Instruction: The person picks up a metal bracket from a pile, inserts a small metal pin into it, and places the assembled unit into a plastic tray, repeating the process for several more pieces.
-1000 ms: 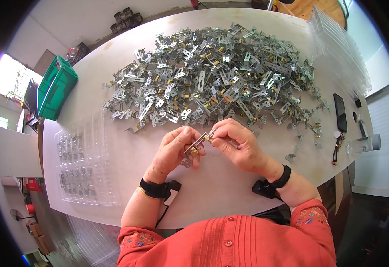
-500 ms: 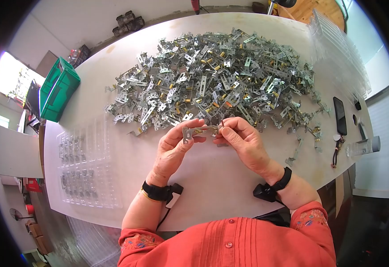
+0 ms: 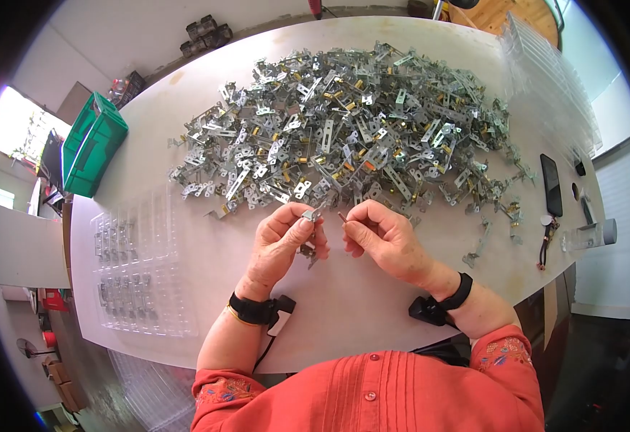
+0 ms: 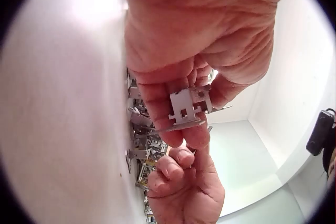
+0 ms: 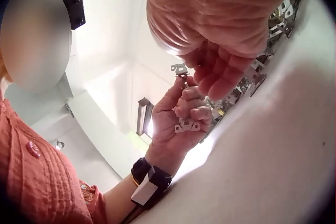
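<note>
One metal bracket [image 4: 184, 106] gripped in left hand [image 3: 277, 241], between thumb and fingers, right hand [image 3: 387, 241] near, pinching thin rod [image 3: 342, 217]

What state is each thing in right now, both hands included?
Left hand: gripping the metal bracket
Metal bracket: gripped, raised
Right hand: pinching the thin rod
Thin rod: pinched
Loose metal parts: heaped
Left clear tray: partly filled
Right clear trays: stacked
Phone: screen dark
Bottle: capped

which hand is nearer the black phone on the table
Right. The right hand is left of the black phone and apart from it; the left hand is farther left, beyond the right one, holding a metal bracket.
</note>
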Available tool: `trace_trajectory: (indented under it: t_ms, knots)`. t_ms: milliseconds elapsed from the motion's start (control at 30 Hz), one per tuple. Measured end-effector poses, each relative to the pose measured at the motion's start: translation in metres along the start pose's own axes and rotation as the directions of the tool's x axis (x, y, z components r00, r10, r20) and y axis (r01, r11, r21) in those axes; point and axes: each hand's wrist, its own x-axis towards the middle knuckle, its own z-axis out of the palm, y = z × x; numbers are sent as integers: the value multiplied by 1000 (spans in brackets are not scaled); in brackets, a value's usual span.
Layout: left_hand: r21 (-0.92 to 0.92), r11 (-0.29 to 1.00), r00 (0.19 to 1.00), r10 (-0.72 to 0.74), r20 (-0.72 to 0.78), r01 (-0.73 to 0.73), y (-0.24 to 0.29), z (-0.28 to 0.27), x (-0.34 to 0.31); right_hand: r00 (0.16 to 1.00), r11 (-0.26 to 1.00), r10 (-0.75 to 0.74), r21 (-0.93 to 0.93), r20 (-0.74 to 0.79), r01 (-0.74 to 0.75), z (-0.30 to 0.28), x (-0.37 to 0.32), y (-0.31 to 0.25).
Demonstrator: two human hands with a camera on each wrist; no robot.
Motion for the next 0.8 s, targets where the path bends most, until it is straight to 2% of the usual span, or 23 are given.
trace_trajectory:
  t_ms: [67,267,500,700,800]
  knots:
    - [-2,991,991,-132,0,132,8,2,-2,1000,998,-3,55,26,2,1,-2,-3]
    - [54,976,977,-211,-36,213,8,3,-2,998,999,35,36,56,-37,3,-4,-6]
    - [137,961,971,-234,-57,240,9,5,-2,998,999,42,2,48,-42,2,-4,-6]
    - [224,951,976,-198,-92,214,13,7,-2,998,995,56,-90,29,-53,-1,-4,-7]
    - [255,940,973,-206,-102,226,14,8,-2,1000,992,-3,-127,20,6,0,-3,-5]
